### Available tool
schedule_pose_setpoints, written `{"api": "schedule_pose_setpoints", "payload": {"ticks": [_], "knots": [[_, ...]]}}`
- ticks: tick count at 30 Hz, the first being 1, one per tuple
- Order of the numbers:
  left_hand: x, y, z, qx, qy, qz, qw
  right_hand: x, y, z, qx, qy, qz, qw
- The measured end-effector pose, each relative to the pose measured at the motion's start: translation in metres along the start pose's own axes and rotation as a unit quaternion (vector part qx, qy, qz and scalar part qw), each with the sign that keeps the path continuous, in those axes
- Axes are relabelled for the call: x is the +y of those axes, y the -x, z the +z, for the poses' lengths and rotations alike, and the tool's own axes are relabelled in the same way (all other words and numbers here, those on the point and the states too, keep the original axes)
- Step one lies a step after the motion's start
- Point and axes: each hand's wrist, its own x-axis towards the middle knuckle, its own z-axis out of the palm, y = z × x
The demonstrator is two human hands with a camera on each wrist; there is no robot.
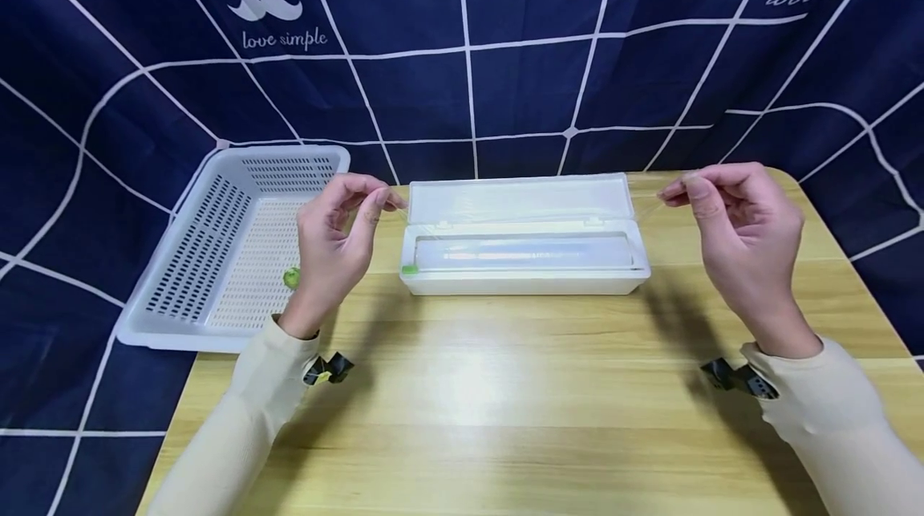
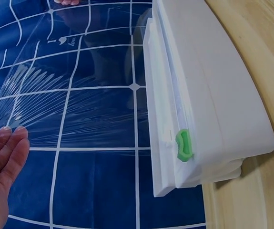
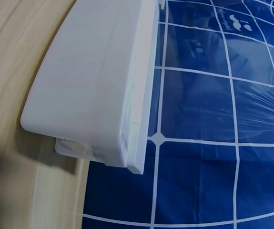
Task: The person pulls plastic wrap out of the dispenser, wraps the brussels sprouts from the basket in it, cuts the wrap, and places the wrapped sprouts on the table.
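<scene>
A white plastic wrap dispenser box (image 1: 524, 285) stands on the table with its lid (image 1: 520, 201) raised and a roll of film inside. From it a clear sheet of plastic wrap (image 2: 51, 102) stretches up, creased toward its corners. At one corner my left hand (image 1: 339, 235) pinches the film between thumb and fingers. My right hand (image 1: 747, 239) pinches the opposite corner, higher than the box on its right side. A small green cutter slider (image 2: 184, 145) sits at the left end of the box.
A white slotted basket (image 1: 173, 331) stands at the left, holding a small green item (image 1: 292, 278) partly hidden behind my left wrist. The wooden table (image 1: 505, 420) ends at a dark blue checked cloth (image 1: 404, 91) behind.
</scene>
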Motion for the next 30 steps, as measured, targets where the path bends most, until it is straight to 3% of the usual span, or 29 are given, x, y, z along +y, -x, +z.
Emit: {"api": "schedule_pose_setpoints", "payload": {"ticks": [19,30], "knots": [[0.011,-0.001,-0.003,0.008,-0.012,0.019,0.9997,-0.015,-0.004,0.006,0.014,-0.052,-0.019,0.9983],[0.020,-0.002,-0.005,0.004,-0.018,0.032,0.9993,-0.023,-0.004,0.008,0.030,-0.044,-0.023,0.9983]]}}
